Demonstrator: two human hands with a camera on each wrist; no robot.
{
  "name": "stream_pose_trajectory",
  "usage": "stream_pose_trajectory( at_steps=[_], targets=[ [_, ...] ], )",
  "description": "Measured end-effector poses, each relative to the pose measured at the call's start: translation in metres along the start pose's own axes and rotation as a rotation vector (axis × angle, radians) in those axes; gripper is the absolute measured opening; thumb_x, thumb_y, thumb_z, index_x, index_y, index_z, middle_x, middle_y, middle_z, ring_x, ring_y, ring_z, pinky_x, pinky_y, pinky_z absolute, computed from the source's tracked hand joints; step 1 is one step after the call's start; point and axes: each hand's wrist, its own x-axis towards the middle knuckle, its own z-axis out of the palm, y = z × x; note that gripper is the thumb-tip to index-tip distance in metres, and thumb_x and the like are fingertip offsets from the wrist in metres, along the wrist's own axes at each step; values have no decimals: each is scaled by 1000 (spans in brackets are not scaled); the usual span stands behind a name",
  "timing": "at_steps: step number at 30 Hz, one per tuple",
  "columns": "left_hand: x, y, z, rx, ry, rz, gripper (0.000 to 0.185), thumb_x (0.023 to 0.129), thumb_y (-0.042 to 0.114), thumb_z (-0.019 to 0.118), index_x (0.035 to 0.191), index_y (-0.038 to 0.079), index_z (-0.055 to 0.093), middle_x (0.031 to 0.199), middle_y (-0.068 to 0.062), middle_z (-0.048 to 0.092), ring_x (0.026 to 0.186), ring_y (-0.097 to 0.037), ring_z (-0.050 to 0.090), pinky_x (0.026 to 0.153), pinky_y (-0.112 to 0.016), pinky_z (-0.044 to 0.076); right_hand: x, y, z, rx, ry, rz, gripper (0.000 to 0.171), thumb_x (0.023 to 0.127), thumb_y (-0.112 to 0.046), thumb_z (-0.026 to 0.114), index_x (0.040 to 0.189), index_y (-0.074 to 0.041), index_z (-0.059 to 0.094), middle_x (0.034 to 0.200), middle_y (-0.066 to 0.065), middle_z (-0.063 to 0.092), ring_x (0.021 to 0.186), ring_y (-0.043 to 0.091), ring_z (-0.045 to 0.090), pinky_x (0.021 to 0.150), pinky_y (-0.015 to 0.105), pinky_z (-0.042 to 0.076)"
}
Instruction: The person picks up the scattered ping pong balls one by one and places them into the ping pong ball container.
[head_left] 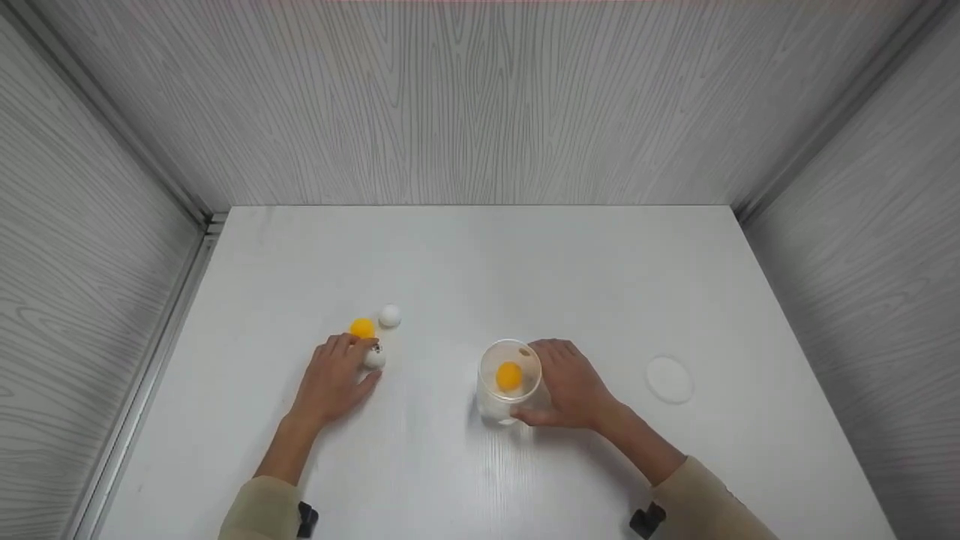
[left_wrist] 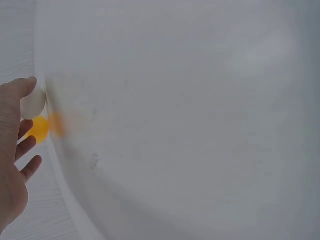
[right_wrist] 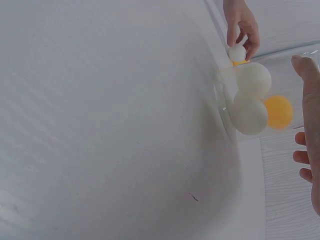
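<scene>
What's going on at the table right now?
A person's right hand grips a clear jar that holds an orange ball and two white balls. The left hand pinches a white ball on the table. Another orange ball and white ball lie beside it; a round lid lies right of the jar.

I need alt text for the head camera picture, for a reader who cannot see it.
The left hand pinches a white ball on a white table; the right hand holds a clear jar containing an orange ball.
</scene>
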Motion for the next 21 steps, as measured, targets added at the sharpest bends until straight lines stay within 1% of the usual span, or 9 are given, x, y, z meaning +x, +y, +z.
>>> stream_pose_trajectory(
  at_steps=[6,12,19,21],
  targets=[
    [-1,0,3,15,13,2,47,92,21,81,135,10,65,118,-15,63,111,-32,57,99,-47,52,0,0,0,2,3,1,83,79,-70,75,132,-8,59,118,4,69,112,23,65,103,46,56],
    [-3,2,3,9,32,16,45,92,20,81,134,10,66,115,-14,63,105,-30,56,92,-43,51,0,0,0,9,-2,6,84,80,-72,73,132,-8,59,118,4,69,112,23,64,103,45,55],
    [-3,2,5,28,107,86,42,90,17,83,127,8,67,111,-15,64,102,-32,58,85,-45,51,0,0,0,-17,31,-22,84,81,-72,72,131,-6,59,117,6,68,112,24,65,101,45,56],
    [-3,2,5,33,117,97,41,89,17,83,126,8,67,110,-15,63,102,-32,58,84,-45,50,0,-1,-1,-20,33,-25,84,81,-72,72,131,-6,59,117,6,69,112,24,65,101,45,56]
  ],
)
